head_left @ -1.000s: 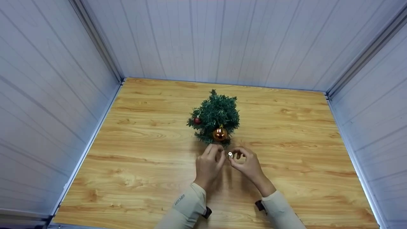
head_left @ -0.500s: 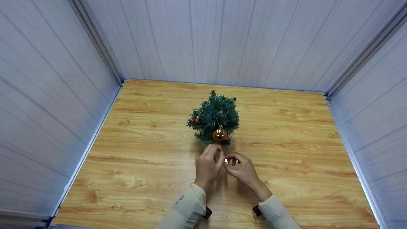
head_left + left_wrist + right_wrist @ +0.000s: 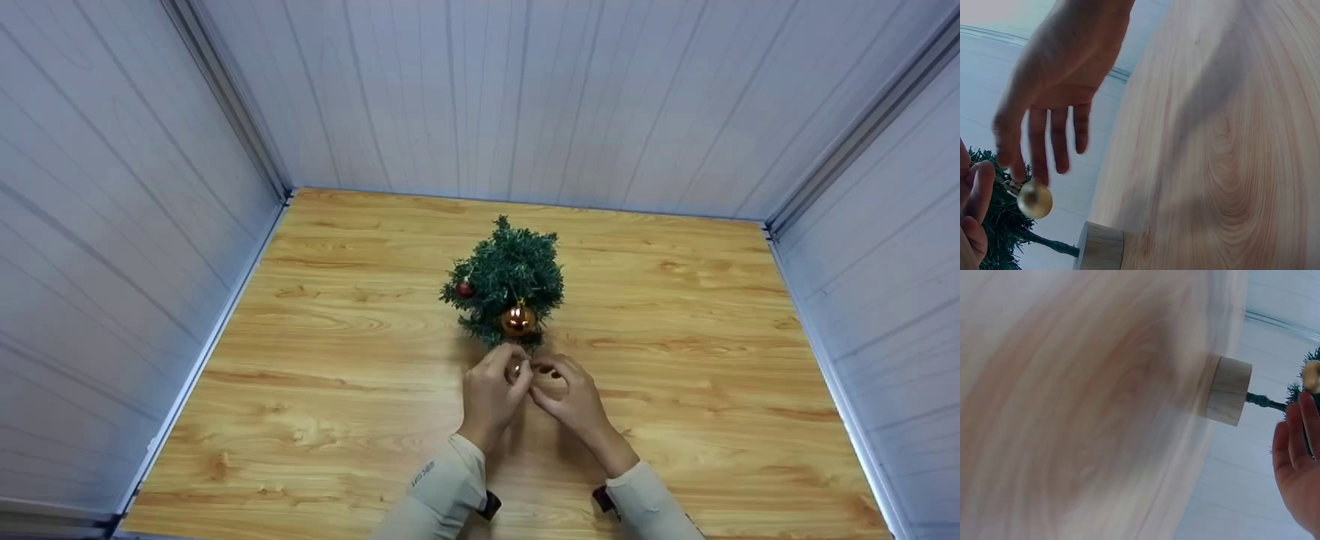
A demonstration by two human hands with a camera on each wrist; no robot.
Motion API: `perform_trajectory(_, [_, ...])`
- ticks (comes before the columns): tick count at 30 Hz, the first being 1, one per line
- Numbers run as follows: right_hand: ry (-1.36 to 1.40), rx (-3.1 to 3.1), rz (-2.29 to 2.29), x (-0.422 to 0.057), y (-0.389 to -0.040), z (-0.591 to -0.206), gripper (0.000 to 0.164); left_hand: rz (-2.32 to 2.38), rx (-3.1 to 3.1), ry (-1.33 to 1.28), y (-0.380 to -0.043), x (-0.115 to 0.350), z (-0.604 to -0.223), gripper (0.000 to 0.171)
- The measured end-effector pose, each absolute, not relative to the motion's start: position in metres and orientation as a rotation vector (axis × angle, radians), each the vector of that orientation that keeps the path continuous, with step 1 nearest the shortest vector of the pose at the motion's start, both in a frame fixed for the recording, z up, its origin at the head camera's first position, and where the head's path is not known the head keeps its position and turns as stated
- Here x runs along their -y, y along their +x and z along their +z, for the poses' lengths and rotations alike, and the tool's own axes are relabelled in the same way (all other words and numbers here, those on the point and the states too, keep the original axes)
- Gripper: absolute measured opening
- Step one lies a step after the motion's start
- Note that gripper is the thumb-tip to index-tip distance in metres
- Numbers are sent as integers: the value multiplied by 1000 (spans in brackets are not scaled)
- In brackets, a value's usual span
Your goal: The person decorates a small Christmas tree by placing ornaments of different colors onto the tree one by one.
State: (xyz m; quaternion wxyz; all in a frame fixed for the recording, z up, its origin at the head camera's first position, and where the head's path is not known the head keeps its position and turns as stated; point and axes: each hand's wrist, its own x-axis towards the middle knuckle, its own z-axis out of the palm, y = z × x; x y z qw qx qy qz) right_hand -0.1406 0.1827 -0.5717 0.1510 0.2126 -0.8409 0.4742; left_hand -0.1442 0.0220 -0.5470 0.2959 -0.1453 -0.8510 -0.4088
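Observation:
A small artificial Christmas tree [image 3: 517,262] stands upright mid-table on a round wooden base [image 3: 1103,247]. At its near lower edge my left hand [image 3: 487,394] has thumb and forefinger curled together, seemingly pinching a branch tip; the exact contact is hidden. My right hand [image 3: 577,409] is beside it, fingertips nearly meeting the left's. In the left wrist view, the right thumb and forefinger are at the cap of a small gold bauble [image 3: 1035,199], holding it; its other fingers extend loosely. In the head view the bauble shows through the gap of the left hand.
On the tree hang a larger orange-gold bauble [image 3: 518,320] at the front and a small red bauble [image 3: 465,288] on the left. Pale panelled walls [image 3: 465,105] enclose the wood-grain table [image 3: 337,315] at the back and both sides.
My right hand has moved left, bringing the gold bauble from right of the left hand to behind its thumb. The left hand has stayed nearly still.

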Motion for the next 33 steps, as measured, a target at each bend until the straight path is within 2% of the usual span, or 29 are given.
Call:
perform_trajectory(7, [558, 2287, 1412, -174, -144, -560, 26, -1096, 2258, -398, -145, -21, -547, 9])
perform_trajectory(11, [516, 2287, 1444, -168, -139, -538, 16, -1103, 2267, -398, -146, -23, -546, 2])
perform_trajectory(15, [476, 2311, 1445, -164, -134, -516, 10, -1108, 2273, -388, -148, -23, -546, 8])
perform_trajectory(24, [416, 2330, 1534, -164, -136, -513, 4, -1096, 2279, -374, -148, -25, -546, 9])
perform_trajectory(33, [387, 2362, 1563, -165, -137, -511, 7, -1180, 2301, -349, -148, -27, -544, 6])
